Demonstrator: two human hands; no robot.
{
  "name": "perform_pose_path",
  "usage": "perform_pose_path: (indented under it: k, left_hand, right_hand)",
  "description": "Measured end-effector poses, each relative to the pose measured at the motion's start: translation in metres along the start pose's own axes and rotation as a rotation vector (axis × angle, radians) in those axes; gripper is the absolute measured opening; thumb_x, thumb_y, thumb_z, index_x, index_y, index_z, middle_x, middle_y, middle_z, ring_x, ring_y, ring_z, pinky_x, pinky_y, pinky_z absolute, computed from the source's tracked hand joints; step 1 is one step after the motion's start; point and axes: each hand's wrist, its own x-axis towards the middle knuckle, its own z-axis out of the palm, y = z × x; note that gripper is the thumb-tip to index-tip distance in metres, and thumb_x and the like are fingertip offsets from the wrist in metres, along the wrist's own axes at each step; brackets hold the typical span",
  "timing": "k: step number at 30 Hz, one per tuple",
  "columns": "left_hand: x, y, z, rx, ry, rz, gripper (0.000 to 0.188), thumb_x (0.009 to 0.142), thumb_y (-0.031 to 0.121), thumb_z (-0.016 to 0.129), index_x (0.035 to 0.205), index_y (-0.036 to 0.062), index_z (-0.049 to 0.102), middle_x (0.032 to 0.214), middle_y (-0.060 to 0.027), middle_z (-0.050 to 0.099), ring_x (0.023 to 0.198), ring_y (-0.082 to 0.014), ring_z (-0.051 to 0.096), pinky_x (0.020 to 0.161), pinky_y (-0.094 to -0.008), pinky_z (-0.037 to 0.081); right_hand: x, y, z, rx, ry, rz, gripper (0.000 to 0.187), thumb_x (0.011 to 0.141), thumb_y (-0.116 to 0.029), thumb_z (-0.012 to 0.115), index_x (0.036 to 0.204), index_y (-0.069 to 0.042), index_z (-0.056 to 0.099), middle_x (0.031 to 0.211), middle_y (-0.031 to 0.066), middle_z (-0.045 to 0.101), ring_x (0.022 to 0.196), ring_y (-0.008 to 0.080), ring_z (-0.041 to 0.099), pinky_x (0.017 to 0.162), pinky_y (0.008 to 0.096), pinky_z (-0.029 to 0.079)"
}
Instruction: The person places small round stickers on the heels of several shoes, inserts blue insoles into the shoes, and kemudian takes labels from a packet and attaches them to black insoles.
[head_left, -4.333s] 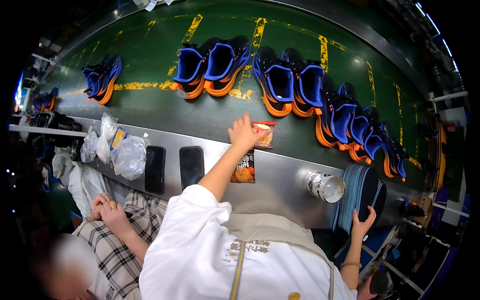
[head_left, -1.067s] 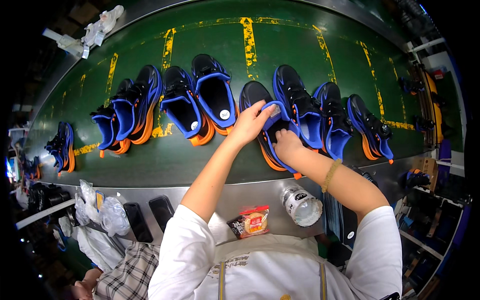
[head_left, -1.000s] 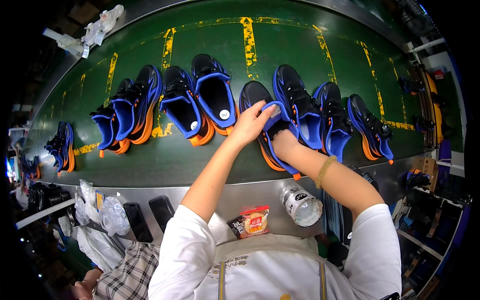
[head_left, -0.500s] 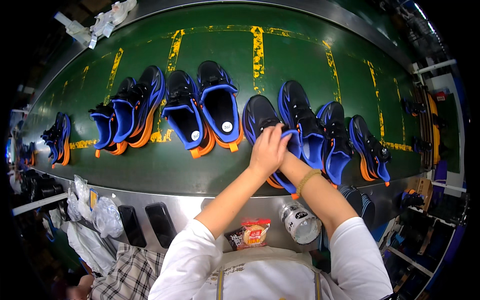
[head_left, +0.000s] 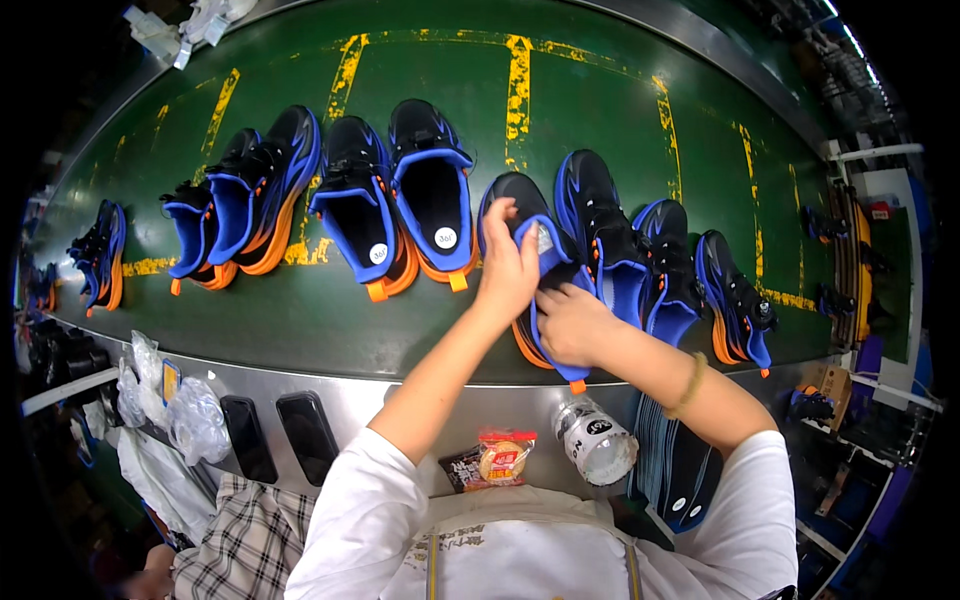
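A black sneaker (head_left: 525,190) with blue lining and an orange sole lies on the green work surface in front of me, its heel toward me. My left hand (head_left: 512,262) grips its upper on the left side near the tongue, which is folded back to show a pale label. Bent at the knuckles, the fingers of my right hand (head_left: 575,325) reach into the shoe opening; their tips and anything in them are hidden. A matching sneaker (head_left: 590,190) stands close on the right. To the left sits a pair with white round labels on its insoles, including this sneaker (head_left: 432,185).
More sneakers (head_left: 265,190) line the green surface (head_left: 420,340) on both sides. Along the metal ledge are two phones (head_left: 307,435), clear plastic bags (head_left: 195,420), a snack packet (head_left: 500,460) and a clear plastic jar (head_left: 595,440). Dark insoles (head_left: 670,460) are stacked beneath my right forearm.
My hands have moved apart: the left is up on the shoe's upper, the right is lower in the opening. The tongue is now folded back. The pairs on the left have shifted slightly left.
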Motion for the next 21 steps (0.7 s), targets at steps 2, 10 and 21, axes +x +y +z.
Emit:
perform_pose_path:
  k: [2, 10, 21]
  left_hand:
    - [0.005, -0.002, -0.003, 0.081, -0.052, 0.098, 0.033, 0.084, 0.005, 0.048, 0.114, 0.0004, 0.035, 0.110, -0.0220, 0.039, 0.100, -0.0375, 0.044, 0.089, -0.0371, 0.038]
    - [0.001, 0.018, -0.018, 0.186, -0.346, 0.163, 0.052, 0.063, 0.004, 0.072, 0.103, 0.0026, 0.039, 0.118, -0.0226, 0.032, 0.110, -0.0396, 0.039, 0.092, -0.0390, 0.037]
    - [-0.006, 0.031, -0.024, 0.314, -0.407, 0.421, 0.029, 0.070, -0.004, 0.065, 0.090, -0.0001, 0.044, 0.094, -0.0180, 0.051, 0.087, -0.0320, 0.053, 0.075, -0.0356, 0.045]
  right_hand:
    - [-0.008, -0.014, -0.052, 0.289, -0.583, 0.084, 0.055, 0.084, -0.039, 0.030, 0.090, 0.002, 0.066, 0.092, 0.0214, 0.062, 0.099, 0.0256, 0.056, 0.104, 0.0427, 0.020]
    - [-0.057, -0.039, 0.020, 0.315, 0.676, 0.243, 0.018, 0.075, -0.021, 0.060, 0.078, -0.003, 0.061, 0.082, 0.0082, 0.058, 0.083, 0.0233, 0.056, 0.095, 0.0431, 0.028]
    - [-0.107, -0.063, 0.033, 0.551, 0.661, 0.396, 0.022, 0.073, -0.012, 0.063, 0.093, -0.004, 0.060, 0.108, 0.0135, 0.050, 0.101, 0.0297, 0.049, 0.089, 0.0420, 0.037]
